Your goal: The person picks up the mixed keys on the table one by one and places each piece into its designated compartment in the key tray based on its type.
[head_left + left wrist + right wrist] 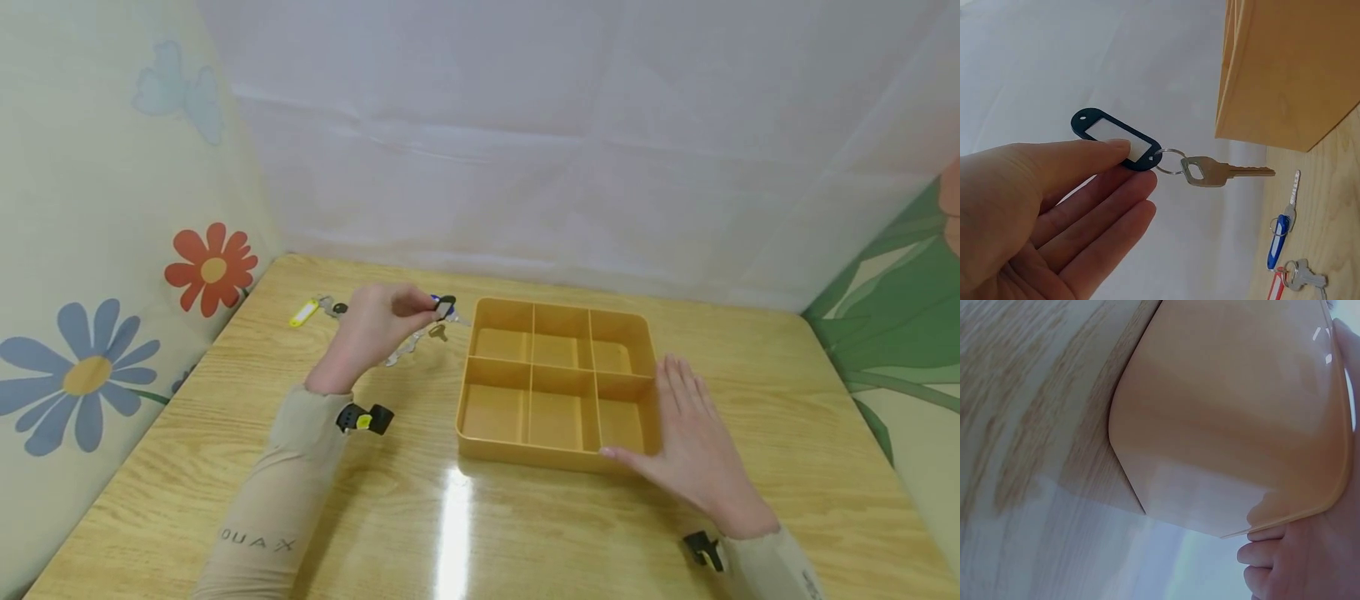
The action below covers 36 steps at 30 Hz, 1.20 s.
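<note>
In the head view my left hand (375, 327) is raised left of an orange divided tray (525, 452). Its thumb and fingers pinch a black key tag (1105, 129) with a white label, and from the tag's ring a key (1211, 173) dangles above the table. My right hand (697, 446) rests against the tray's right side, fingers straight, with the thumb on the front rim near the corner. Below the left hand lie a key with a blue tag (1277, 244) and keys with a red tag (1277, 286).
A yellow key tag (304, 312) lies farther left on the wooden table (405, 517), near the back. A white cloth (525, 150) hangs behind the table. Flower-printed panels (90, 208) stand at both sides.
</note>
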Motion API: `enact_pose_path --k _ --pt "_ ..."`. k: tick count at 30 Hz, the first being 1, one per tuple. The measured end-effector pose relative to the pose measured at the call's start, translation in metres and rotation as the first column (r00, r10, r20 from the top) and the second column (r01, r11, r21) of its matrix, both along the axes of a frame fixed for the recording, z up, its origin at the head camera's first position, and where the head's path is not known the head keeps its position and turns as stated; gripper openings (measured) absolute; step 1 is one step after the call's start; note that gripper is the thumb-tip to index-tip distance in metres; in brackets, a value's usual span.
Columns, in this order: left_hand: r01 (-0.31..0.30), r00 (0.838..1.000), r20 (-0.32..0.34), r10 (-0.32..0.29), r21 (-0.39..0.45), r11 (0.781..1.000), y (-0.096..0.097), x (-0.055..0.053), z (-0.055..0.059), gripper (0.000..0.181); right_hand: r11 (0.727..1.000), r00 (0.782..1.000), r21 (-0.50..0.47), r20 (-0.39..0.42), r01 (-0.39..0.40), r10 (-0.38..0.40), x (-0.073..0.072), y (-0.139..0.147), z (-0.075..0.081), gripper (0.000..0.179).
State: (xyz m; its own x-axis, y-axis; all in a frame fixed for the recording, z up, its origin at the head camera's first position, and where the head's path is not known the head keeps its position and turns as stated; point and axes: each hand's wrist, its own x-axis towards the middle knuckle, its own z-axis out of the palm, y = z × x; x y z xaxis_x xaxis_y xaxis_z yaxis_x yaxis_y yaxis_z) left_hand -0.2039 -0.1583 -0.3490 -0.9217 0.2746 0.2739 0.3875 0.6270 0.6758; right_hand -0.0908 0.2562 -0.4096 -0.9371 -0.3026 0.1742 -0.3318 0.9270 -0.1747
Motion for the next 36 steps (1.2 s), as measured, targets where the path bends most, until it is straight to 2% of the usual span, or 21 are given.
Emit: enact_pose_path --k 10,18,27,36 --pt "0.017 0.999 -0.040 -0.017 0.010 1.000 0.006 -0.002 0.009 0.013 1.000 1.000 -0.001 0.012 0.010 -0.010 0.000 0.000 -0.001 0.129" --pt "0.012 0.998 -0.056 -0.011 0.008 1.000 0.011 -0.004 0.016 0.010 1.000 1.000 -0.005 -0.012 -0.002 0.002 -0.001 0.001 -0.002 0.127" --pt "0.037 0.993 -0.115 -0.034 0.027 0.999 0.017 -0.004 0.022 0.010 1.000 1.000 -0.004 -0.023 -0.008 0.008 0.000 0.002 -0.002 0.127" --pt "0.069 0.993 -0.099 -0.063 0.058 0.996 0.027 0.002 0.031 0.010 1.000 1.000 -0.002 -0.013 -0.001 0.001 -0.001 0.002 -0.003 0.128"
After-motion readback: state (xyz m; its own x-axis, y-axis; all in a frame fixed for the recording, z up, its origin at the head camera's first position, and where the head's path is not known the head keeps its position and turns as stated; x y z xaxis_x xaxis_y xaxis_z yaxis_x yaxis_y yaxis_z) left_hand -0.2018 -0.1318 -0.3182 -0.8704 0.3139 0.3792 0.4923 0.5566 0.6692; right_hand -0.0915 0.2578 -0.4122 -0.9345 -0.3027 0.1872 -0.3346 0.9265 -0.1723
